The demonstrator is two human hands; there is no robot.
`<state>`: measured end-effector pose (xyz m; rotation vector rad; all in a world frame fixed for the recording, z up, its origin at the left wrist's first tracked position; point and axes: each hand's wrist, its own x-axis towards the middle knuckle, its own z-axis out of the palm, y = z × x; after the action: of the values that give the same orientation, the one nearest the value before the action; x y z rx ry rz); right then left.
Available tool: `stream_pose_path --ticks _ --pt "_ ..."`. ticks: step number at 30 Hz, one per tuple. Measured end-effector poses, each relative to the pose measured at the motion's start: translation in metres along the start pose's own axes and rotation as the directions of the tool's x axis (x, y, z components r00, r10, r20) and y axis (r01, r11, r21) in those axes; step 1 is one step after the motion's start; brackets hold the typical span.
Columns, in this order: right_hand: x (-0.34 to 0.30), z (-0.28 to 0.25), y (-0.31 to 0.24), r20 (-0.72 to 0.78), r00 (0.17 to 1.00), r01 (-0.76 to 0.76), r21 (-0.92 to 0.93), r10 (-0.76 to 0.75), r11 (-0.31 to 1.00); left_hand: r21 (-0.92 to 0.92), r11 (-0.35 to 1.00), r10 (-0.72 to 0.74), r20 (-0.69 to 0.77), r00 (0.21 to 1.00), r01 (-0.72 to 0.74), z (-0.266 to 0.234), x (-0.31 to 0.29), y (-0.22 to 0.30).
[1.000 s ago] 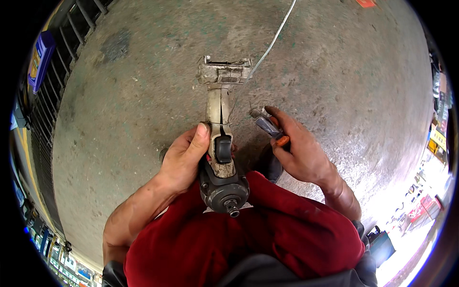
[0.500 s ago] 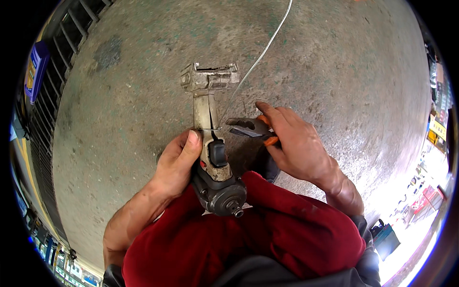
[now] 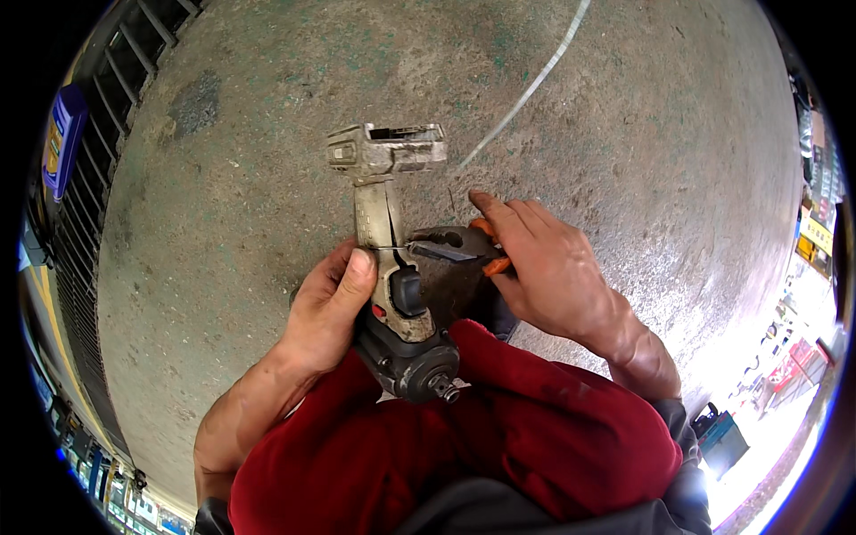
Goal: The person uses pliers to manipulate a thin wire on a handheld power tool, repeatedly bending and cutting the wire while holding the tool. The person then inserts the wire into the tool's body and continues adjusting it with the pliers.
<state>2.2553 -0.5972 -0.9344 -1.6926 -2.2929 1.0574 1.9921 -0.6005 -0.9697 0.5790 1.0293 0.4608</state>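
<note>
I'd brace the power tool [image 3: 376, 216], just left of centre-frame, with my left hand [image 3: 323, 308], fingers curled round it, while my right hand [image 3: 555, 278], fingers wrapped around the pliers [image 3: 465, 241], squares their tips to the wire [image 3: 387, 248].

no txt legible; label [image 3: 60, 135] on purple container [image 3: 77, 114], yellow panel [image 3: 815, 234] far r., too sm.

Head view, one: fisheye, left of a worn pair — looks steeply down from above the red lap [image 3: 374, 446] to the floor [image 3: 624, 134]. Close range; left hand [image 3: 325, 308] and right hand [image 3: 557, 272] near mid-frame, upright, unmirrored. Straight edges bow toward a dark rim — lower right overexposed, detail there hard to judge.
</note>
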Motion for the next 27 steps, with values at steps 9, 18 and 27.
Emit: stream_pose_path --ticks 9,18,27 --pt "0.010 -0.006 0.007 -0.085 0.988 0.099 -0.292 -0.129 0.951 0.057 0.993 -0.104 0.006 0.995 0.104 -0.001 -0.001 0.005" --pt "0.018 -0.011 0.018 -0.140 0.943 0.225 -0.403 -0.303 0.887 0.026 0.980 -0.198 0.042 0.979 0.197 0.002 -0.004 0.017" --pt "0.003 -0.016 0.006 0.170 0.978 0.155 -0.228 -0.118 0.961 0.178 0.981 -0.085 0.038 0.996 0.077 -0.005 -0.002 0.010"
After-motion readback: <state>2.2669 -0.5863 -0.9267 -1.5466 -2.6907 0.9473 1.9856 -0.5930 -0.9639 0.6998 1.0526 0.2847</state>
